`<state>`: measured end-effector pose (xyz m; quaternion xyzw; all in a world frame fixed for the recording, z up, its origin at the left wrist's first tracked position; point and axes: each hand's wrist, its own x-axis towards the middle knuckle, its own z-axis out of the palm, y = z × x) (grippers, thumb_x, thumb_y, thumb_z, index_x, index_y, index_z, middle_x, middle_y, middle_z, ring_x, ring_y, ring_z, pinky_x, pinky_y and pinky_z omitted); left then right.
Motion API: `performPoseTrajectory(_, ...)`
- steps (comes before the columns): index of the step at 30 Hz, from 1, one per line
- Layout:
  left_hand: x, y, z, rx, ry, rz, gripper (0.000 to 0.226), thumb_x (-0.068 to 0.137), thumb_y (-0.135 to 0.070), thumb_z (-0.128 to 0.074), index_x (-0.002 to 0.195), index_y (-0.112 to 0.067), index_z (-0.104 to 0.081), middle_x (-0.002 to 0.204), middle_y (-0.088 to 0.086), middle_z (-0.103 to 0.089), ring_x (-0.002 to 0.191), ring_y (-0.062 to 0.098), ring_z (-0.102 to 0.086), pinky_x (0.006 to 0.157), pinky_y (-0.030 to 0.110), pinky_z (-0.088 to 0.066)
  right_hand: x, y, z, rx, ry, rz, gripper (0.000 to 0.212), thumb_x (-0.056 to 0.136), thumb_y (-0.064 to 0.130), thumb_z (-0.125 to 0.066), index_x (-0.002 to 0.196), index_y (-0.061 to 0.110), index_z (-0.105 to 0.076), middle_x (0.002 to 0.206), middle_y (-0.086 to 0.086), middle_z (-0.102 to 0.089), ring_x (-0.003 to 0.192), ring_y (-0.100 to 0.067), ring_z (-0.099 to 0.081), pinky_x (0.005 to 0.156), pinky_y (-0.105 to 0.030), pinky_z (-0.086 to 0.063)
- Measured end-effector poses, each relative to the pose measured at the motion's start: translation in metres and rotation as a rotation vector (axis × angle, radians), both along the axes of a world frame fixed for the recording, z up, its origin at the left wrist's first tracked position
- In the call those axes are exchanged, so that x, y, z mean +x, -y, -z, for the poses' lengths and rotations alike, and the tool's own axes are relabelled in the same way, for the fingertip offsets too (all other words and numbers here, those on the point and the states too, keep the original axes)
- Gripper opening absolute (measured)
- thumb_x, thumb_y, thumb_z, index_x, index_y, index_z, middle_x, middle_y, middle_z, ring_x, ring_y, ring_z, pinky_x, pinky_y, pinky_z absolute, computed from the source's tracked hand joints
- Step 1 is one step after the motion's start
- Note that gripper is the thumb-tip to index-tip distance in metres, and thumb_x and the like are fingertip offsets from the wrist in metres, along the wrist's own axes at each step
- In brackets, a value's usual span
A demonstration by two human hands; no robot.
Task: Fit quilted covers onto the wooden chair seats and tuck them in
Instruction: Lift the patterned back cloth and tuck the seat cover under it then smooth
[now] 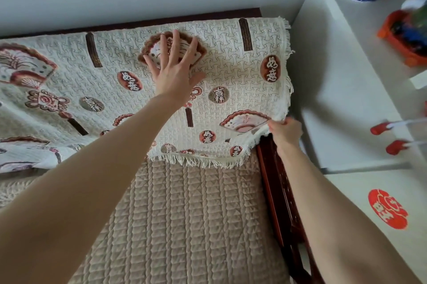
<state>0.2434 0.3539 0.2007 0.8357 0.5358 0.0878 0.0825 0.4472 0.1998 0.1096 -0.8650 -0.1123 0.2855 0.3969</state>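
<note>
Above the beige pad (184, 214), the right hand (285, 132) pinches the cover (231, 71) by its fringed corner beside the armrest (275, 179). Farther up, the left hand (175, 68) lies spread flat on the cover, which is draped over the backrest (138, 22). A hard tug could slide it off if that palm slips.

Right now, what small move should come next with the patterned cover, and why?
Probably draw the fringed corner down and tuck it beside the wooden armrest: the right hand pinches it, lifted, while the left hand presses the cover flat.
</note>
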Motion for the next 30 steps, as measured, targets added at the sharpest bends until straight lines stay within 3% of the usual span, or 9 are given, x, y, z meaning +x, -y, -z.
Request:
performPoseTrajectory(7,0.002,-0.001,-0.004,-0.020,0.007,-0.010,0.074,0.094,-0.046,-0.052,0.152,-0.036,-0.007,0.161,0.004,0.012,0.145,0.030,0.017,0.107,0.061,0.015,0.030,-0.013,-0.026,-0.037,0.330,-0.024,0.013,0.083,0.005,-0.066,0.086,-0.008,-0.064,0.079,-0.020,-0.057,0.077,-0.023,-0.045,0.069,-0.037,-0.037)
performPoseTrajectory(10,-0.001,-0.002,-0.006,-0.021,0.022,0.003,0.072,0.094,-0.043,-0.052,0.152,-0.036,-0.010,0.161,0.004,0.010,0.146,0.030,0.015,0.108,0.062,0.013,0.009,-0.010,-0.023,-0.056,0.140,-0.083,0.016,0.082,0.008,-0.070,0.091,-0.003,-0.062,0.085,-0.014,-0.056,0.082,-0.022,-0.050,0.066,-0.028,-0.034)
performPoseTrajectory(13,-0.003,-0.003,-0.005,-0.018,0.042,0.005,0.072,0.093,-0.043,-0.054,0.152,-0.036,-0.012,0.161,0.003,0.007,0.147,0.029,0.013,0.109,0.061,0.013,-0.012,-0.004,-0.035,0.007,-0.167,-0.238,0.070,0.075,0.015,-0.083,0.133,0.000,-0.046,0.121,-0.002,-0.052,0.110,-0.016,-0.050,0.089,-0.024,-0.040)
performPoseTrajectory(15,-0.005,-0.005,-0.004,-0.006,0.059,-0.004,0.070,0.093,-0.043,-0.054,0.152,-0.034,-0.017,0.161,0.002,0.002,0.147,0.028,0.009,0.110,0.061,0.012,-0.013,-0.007,-0.045,0.087,-0.201,-0.259,0.078,0.073,0.019,-0.084,0.138,0.007,-0.042,0.126,0.003,-0.047,0.116,-0.012,-0.045,0.093,-0.020,-0.034)
performPoseTrajectory(17,-0.008,-0.007,-0.005,0.029,0.100,-0.024,0.066,0.093,-0.043,-0.054,0.150,-0.029,-0.025,0.161,0.002,-0.008,0.148,0.026,0.001,0.112,0.059,0.009,-0.007,-0.014,-0.057,0.207,-0.174,-0.199,0.070,0.072,0.028,-0.085,0.129,0.010,-0.048,0.125,0.002,-0.054,0.113,-0.010,-0.052,0.093,-0.020,-0.037)
performPoseTrajectory(20,-0.013,-0.011,-0.006,0.076,0.191,-0.053,0.054,0.092,-0.035,-0.059,0.142,-0.021,-0.044,0.157,0.002,-0.024,0.147,0.025,-0.012,0.116,0.057,0.000,0.005,-0.033,-0.080,0.391,-0.148,-0.099,0.048,0.078,0.029,-0.080,0.114,0.011,-0.053,0.094,0.007,-0.056,0.079,0.007,-0.054,0.069,-0.008,-0.041)
performPoseTrajectory(24,-0.012,-0.016,-0.003,0.136,0.247,-0.098,0.030,0.092,-0.025,-0.061,0.120,-0.016,-0.064,0.150,0.003,-0.040,0.144,0.024,-0.025,0.116,0.055,-0.009,0.012,-0.066,-0.099,0.454,-0.091,-0.056,0.022,0.083,0.028,-0.076,0.090,0.014,-0.060,0.082,0.008,-0.060,0.071,0.001,-0.055,0.058,-0.008,-0.042)
performPoseTrajectory(27,-0.008,-0.022,-0.002,0.164,0.230,-0.139,0.021,0.093,-0.021,-0.058,0.110,-0.012,-0.068,0.145,0.003,-0.047,0.141,0.023,-0.031,0.116,0.051,-0.013,0.011,-0.078,-0.098,0.452,-0.028,-0.070,0.029,0.084,0.026,-0.074,0.068,0.020,-0.051,0.069,0.006,-0.055,0.063,-0.005,-0.051,0.053,-0.014,-0.041)
performPoseTrajectory(30,-0.003,-0.027,-0.007,0.194,0.303,-0.164,0.018,0.094,-0.020,-0.057,0.104,-0.011,-0.070,0.136,0.001,-0.056,0.133,0.024,-0.040,0.113,0.048,-0.018,0.016,-0.084,-0.102,0.493,-0.028,-0.014,0.033,0.085,0.020,-0.073,0.067,0.019,-0.045,0.070,0.003,-0.054,0.061,-0.004,-0.050,0.049,-0.012,-0.040)
